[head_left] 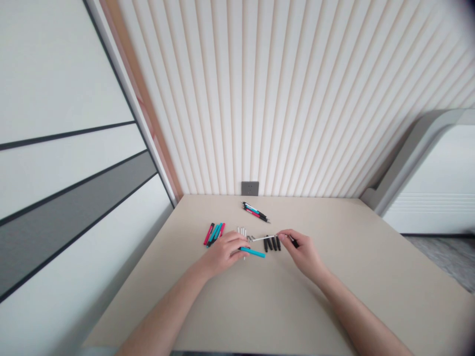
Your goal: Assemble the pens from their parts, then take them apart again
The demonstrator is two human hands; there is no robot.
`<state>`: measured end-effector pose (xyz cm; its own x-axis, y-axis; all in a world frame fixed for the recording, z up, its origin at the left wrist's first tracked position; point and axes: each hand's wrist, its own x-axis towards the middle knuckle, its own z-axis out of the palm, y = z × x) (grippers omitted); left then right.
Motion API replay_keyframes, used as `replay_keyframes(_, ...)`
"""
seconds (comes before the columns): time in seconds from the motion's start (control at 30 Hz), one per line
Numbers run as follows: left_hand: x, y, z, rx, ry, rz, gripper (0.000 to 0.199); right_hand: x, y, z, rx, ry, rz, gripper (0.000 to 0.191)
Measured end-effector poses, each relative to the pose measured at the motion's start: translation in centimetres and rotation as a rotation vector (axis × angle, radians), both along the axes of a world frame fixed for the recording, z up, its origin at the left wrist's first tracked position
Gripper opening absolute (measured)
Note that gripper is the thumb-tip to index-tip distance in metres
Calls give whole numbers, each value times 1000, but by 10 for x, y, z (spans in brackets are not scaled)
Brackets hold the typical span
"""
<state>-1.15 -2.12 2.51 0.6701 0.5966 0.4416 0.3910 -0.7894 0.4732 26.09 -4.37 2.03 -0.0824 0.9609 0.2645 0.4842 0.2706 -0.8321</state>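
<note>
My left hand (pixel 227 251) is closed on a blue pen barrel (pixel 254 252), which points to the right just above the table. Between the fingers of my right hand (pixel 299 247) is a thin white pen refill (pixel 264 238), reaching left toward my left hand. A black piece (pixel 295 243) also shows in the right hand; its kind is unclear. Several black pen grips (pixel 272 244) lie side by side between the hands. More white refills (pixel 242 231) and small grey parts (pixel 252 238) lie behind my left fingers, partly hidden by them.
Pink and blue pen barrels (pixel 214 233) lie in a group left of my left hand. Farther back, several whole pens (pixel 255 211) rest on the beige table (pixel 237 306). A dark wall socket (pixel 250 188) sits at the table's back edge, on a ribbed wall.
</note>
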Motion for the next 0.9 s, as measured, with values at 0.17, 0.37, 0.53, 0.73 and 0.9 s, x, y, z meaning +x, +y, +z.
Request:
replay_keyframes(0.17, 4, 4, -4, 30, 69, 137, 16, 9, 6, 1, 21, -47, -135, 44)
replay_keyframes(0.37, 32, 4, -8, 108, 190, 212, 14, 6, 7, -3, 39, -118, -154, 46)
replay_keyframes(0.53, 50, 5, -11, 167, 260, 220, 19, 6, 7, -2, 45, -141, -159, 46)
replay_keyframes(0.73, 52, 8, -18, 160, 253, 208, 23, 4, 6, 0, 60, -166, -157, 47)
replay_keyframes(0.9, 52, 7, -19, 147, 267, 192, 22, 4, 7, -1, 52, -203, -155, 44)
